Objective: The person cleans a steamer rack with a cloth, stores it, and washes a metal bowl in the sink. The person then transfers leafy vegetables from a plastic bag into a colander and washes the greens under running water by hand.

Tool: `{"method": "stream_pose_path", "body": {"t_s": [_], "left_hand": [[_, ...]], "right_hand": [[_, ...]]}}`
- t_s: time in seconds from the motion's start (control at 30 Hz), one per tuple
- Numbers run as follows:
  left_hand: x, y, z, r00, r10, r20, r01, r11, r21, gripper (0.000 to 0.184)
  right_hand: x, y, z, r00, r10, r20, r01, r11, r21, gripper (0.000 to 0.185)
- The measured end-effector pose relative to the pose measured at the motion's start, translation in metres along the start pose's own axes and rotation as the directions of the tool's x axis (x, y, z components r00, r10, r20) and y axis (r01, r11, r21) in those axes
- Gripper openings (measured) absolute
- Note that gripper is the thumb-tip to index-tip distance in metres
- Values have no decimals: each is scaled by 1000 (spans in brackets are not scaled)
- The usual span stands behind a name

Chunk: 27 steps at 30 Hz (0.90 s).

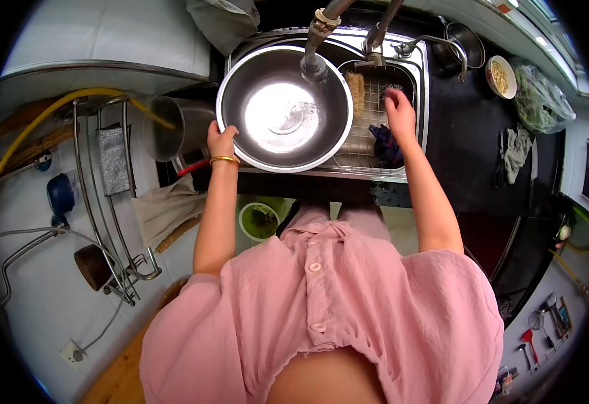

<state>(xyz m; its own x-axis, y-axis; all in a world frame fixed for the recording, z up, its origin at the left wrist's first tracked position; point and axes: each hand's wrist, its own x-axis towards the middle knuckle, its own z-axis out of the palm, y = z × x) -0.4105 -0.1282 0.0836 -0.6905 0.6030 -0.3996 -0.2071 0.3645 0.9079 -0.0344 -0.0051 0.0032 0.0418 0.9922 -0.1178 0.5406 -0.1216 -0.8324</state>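
Note:
My left hand (222,141) grips the left rim of a large steel basin (284,145), which sits over the left part of the sink (423,87). The basin holds a little water or a bright reflection; I cannot tell which. Over the right part of the sink, my right hand (399,111) hangs with its fingers bent, and no object shows in it. Below and left of that hand, a dark blue cloth (386,145) lies on the wire rack (368,128). A tan scrubber (355,94) rests beside the basin's right rim.
Faucet pipes (324,27) reach over the basin. On the right counter (456,148) are a steel pot (466,44), a bowl (500,77), a plastic bag of greens (540,101) and a grey cloth (515,155). A green bin (259,221) stands below.

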Motion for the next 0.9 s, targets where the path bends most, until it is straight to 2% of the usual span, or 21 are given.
{"method": "stream_pose_path", "body": {"t_s": [0.07,0.1,0.13,0.2,0.23,0.3,0.33,0.37,0.4,0.43,0.47,0.53,0.57,0.6,0.67,0.73,0.8,0.83,0.9], "left_hand": [[-3,3,-1,999,-30,18,31,998,-51,33],[-6,5,0,999,-46,5,46,998,-53,34],[-5,3,-2,999,-48,-4,47,998,-50,34],[-1,-4,-6,996,-69,62,72,996,-50,39],[-1,-6,-5,995,-78,60,81,996,-47,40],[-1,-8,-4,993,-92,70,97,993,-63,40],[-2,-9,-3,991,-109,77,115,990,-77,40],[-6,-6,-1,991,-111,75,117,990,-78,40],[-10,-3,1,984,-155,86,160,986,-56,41],[-12,-1,3,976,-197,98,201,979,-33,42],[-11,-3,3,975,-197,101,201,979,-33,42],[-9,-10,3,939,-262,225,278,959,-45,41],[-8,-12,4,918,-329,221,341,940,-16,43],[-9,-15,4,918,-328,221,341,940,-18,43],[-16,-13,10,840,-424,337,463,885,-41,43],[-12,-18,13,829,-412,379,461,886,-47,44],[-10,-15,20,808,-422,412,443,895,50,44],[-6,-16,24,796,-398,456,415,907,69,45],[5,-15,31,768,-380,516,370,920,127,45]], "right_hand": [[-23,7,-1,998,40,50,-39,999,-29,27],[-32,6,-5,997,0,74,15,979,-202,26],[-43,-1,-12,988,-131,84,153,921,-359,26],[-51,6,-19,956,-193,221,280,828,-486,26],[-52,8,-21,956,-194,222,281,828,-485,26],[-51,10,-24,974,-23,225,90,952,-294,29],[-47,5,-25,974,-24,226,92,951,-295,29],[-42,-7,-26,975,36,219,-9,992,-125,32],[-39,-21,-27,970,97,223,-111,993,49,34],[-42,-47,-28,925,213,316,-293,928,232,40],[-43,-64,-29,903,177,391,-301,910,284,47],[-44,-84,-24,899,156,408,-277,925,259,56],[-42,-85,-21,918,139,372,-248,932,263,60],[-41,-85,-22,918,137,372,-246,933,263,60],[-40,-85,-25,855,271,442,-469,766,440,56],[-39,-87,-37,825,303,477,-508,768,391,53],[-43,-83,-47,791,330,516,-571,702,426,51],[-47,-83,-54,768,366,526,-597,707,379,50],[-56,-76,-62,718,419,555,-652,683,328,57]]}}
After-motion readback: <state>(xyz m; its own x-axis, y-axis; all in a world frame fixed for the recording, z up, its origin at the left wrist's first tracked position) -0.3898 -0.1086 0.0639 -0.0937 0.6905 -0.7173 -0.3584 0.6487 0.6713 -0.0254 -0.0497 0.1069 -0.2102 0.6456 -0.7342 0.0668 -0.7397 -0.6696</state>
